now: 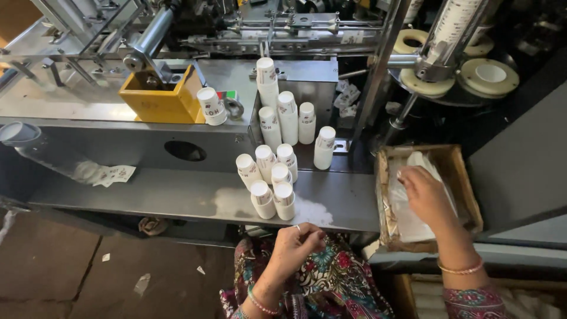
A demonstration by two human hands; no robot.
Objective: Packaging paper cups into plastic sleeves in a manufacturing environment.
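Right hand (pixel 422 195) reaches into the wooden box (pixel 466 189), fingers pinching a clear plastic sleeve (pixel 413 221); left hand (pixel 295 245) curled loosely near the lap, holding nothing visible; stacks of paper cups (pixel 274 177) stand unbagged on the grey shelf (pixel 177 198).

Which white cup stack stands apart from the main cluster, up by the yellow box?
The short cup stack leaning against the yellow box on the upper machine deck. All the other stacks are grouped on the lower grey shelf to its right.
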